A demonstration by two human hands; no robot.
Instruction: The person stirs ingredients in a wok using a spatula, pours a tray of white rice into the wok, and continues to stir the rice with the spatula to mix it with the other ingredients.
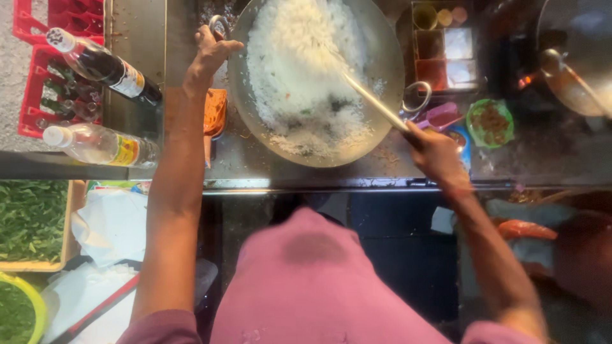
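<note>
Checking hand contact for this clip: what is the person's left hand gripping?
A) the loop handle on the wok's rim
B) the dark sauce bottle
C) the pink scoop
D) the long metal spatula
A: the left hand is closed on the loop handle at the edge of the wok, while the right hand holds the spatula in the rice.

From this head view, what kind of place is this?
Probably a street-food or small commercial cooking stall. A big wok of white rice is stirred with a long-handled utensil; a seasoning tray sits beside it, and red bottle crates stand nearby.
</note>
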